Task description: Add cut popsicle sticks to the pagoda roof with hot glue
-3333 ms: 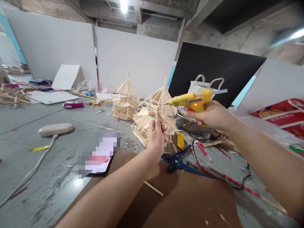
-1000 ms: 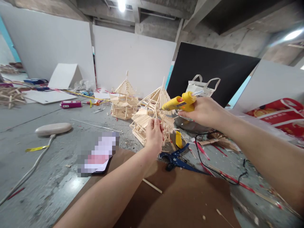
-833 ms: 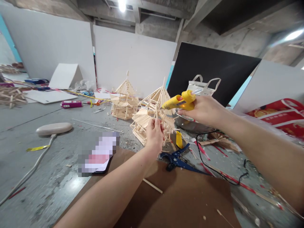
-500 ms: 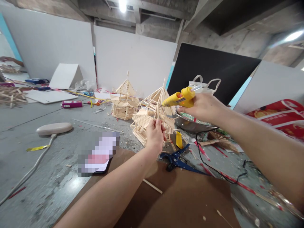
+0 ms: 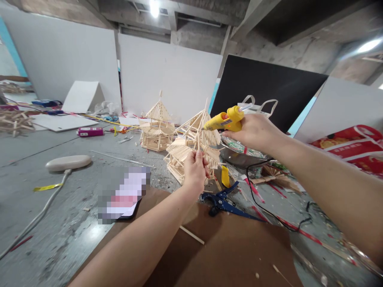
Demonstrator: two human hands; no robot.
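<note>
My left hand [image 5: 196, 170] pinches a thin wooden stick [image 5: 199, 140] that points upward in front of a stick-built pavilion model [image 5: 177, 153]. That model's pointed roof is partly covered with sticks, and some of its lower side is hidden behind my hand. From the right, my right hand [image 5: 255, 129] grips a yellow glue gun [image 5: 225, 120] with a clear glue stick in its back. The nozzle is beside the stick's upper part; whether it touches, I cannot tell. A second stick pavilion [image 5: 158, 123] stands behind to the left.
Blue cutters [image 5: 229, 203] lie before the model on brown sheeting [image 5: 239, 251]. A phone [image 5: 127, 193] and white adapter [image 5: 68, 162] are at left. A metal bowl [image 5: 245, 158] and black cable [image 5: 254, 195] sit at right. White boards [image 5: 167, 75] stand behind.
The glue gun and my right hand have shifted slightly left, along the stick. My left hand keeps its pinch in nearly the same place.
</note>
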